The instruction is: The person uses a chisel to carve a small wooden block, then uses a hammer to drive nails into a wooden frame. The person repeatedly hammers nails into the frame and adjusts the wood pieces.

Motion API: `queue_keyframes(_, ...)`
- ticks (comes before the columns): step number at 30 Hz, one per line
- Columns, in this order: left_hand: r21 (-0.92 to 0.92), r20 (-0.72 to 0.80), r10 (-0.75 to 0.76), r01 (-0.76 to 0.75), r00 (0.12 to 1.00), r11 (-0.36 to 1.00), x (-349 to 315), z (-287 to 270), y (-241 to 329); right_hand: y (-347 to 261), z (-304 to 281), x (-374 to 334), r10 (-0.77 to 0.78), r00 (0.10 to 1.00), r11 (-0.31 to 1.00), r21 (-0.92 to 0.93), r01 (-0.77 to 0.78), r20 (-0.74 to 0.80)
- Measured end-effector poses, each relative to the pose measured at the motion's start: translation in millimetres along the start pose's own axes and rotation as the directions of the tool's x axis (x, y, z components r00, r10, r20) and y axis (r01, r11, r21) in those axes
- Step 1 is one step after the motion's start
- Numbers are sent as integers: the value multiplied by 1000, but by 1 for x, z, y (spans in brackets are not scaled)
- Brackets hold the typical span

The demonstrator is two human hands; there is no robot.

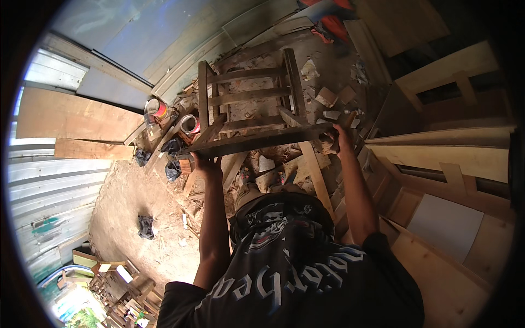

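A dark, worn wooden frame (249, 99) with several crossbars stands in front of me, like the bare frame of a chair or bench. A long dark plank (262, 141) runs across its near side. My left hand (208, 165) is closed on the plank's left end, with the fingers partly hidden beneath it. At the plank's right end my right hand (343, 141) is closed around the wood. Both arms reach forward. Whether the plank is fixed to the frame, I cannot tell.
Paint cans (190, 124) and black plastic bags (173, 170) lie to the left among wood scraps. A loose board (317, 177) slants near my feet. Unfinished wooden cabinets (437, 158) line the right side. Corrugated metal sheeting (54, 191) forms the left wall.
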State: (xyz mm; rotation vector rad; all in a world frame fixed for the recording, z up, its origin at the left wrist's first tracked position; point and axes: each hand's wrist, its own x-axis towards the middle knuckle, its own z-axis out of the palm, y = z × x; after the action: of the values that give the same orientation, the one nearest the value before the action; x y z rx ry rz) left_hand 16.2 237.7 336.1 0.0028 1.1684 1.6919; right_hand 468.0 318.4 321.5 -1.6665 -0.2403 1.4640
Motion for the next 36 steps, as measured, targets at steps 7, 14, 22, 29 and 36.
queue_keyframes(7, 7, -54, 61, -60, 997, 998, 12, -7, -10, -4, 4, -24, 47, 998, 998, 41, -48, 36)
queue_keyframes(14, 6, 47, 47, -47, 998, 999, 25, -2, -11, -1, -2, -40, 94, 995, 994, 47, -95, 24)
queue_keyframes(22, 205, -65, -102, 113, 993, 972, 24, -17, 0, 8, 0, -35, 38, 998, 999, 3, -38, -48)
queue_keyframes(29, 316, -170, -84, 136, 982, 939, 20, -13, 0, -8, 3, -52, 41, 994, 976, -211, -62, -102)
queue_keyframes(36, 942, 170, -423, -21, 890, 334, -55, 64, 20, 0, 3, -48, 49, 996, 998, -42, -52, -75)
